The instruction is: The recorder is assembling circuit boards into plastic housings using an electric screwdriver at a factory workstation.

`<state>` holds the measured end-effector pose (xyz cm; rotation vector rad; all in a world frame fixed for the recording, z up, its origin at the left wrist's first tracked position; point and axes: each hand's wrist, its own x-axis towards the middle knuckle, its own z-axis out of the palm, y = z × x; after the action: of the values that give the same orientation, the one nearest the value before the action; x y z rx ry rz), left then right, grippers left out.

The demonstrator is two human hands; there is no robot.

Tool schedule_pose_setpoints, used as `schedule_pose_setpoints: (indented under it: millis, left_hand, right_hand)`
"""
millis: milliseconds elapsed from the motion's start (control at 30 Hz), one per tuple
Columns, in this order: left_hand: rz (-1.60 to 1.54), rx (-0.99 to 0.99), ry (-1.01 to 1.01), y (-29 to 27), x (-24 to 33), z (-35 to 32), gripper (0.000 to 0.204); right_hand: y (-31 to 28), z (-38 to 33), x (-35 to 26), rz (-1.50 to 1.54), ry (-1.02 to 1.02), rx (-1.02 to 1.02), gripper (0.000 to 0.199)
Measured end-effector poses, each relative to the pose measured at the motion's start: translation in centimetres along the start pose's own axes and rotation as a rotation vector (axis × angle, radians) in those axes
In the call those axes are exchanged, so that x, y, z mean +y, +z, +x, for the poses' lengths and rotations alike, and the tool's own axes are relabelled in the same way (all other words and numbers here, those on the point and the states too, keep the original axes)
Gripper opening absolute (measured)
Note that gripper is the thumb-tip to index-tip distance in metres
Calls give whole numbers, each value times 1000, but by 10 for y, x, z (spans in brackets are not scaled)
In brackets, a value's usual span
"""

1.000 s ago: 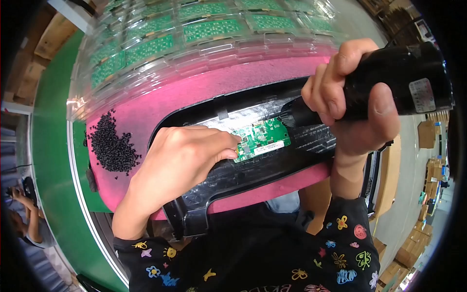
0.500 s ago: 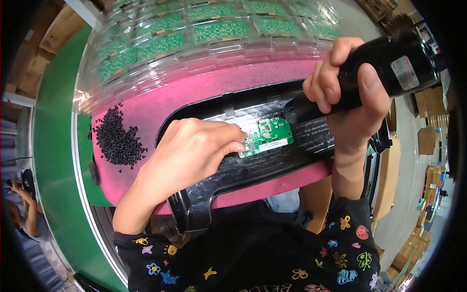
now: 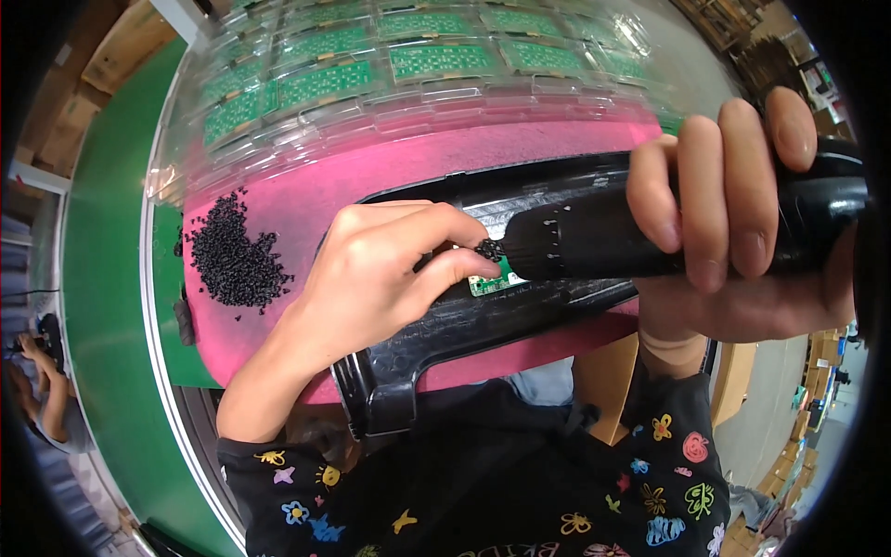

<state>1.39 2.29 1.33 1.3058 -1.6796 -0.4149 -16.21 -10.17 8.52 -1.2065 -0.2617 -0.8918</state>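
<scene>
My right hand (image 3: 742,213) grips a black electric screwdriver (image 3: 603,243), its tip pointing left at a small green circuit board (image 3: 490,281). The board sits in a long black plastic housing (image 3: 445,325) that lies on a pink foam mat (image 3: 390,167). My left hand (image 3: 380,269) rests on the housing; its thumb and forefinger pinch near the screwdriver tip, and several small black screws seem clustered at the tip. Most of the board is hidden by my hand and the tool.
A heap of small black screws (image 3: 232,260) lies on the mat's left. Clear plastic trays (image 3: 390,65) with several green circuit boards stand behind the mat. A green belt (image 3: 102,278) runs along the left, where another person's hands (image 3: 37,353) work.
The screwdriver has swung down and left, so its tip now meets the board at my left fingertips. The view has closed in on the work.
</scene>
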Motion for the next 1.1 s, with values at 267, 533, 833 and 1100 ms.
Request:
schedule_pose_setpoints:
  millis: [267, 533, 833, 1100]
  left_hand:
    - [329, 101, 194, -4, -13, -1, 21]
    - [375, 208, -30, -5, -4, 0, 5]
    - [353, 56, -222, -6, 7, 0, 16]
    - [301, 24, -174, 0, -7, -7, 10]
  right_hand:
    - [-1, 11, 10, -206, 101, -126, 52]
    - [1, -3, 41, -257, 125, 47, 51]
    - [0, -3, 47, -414, 221, 10, 45]
    - [6, 4, 58, -417, 279, -60, 38]
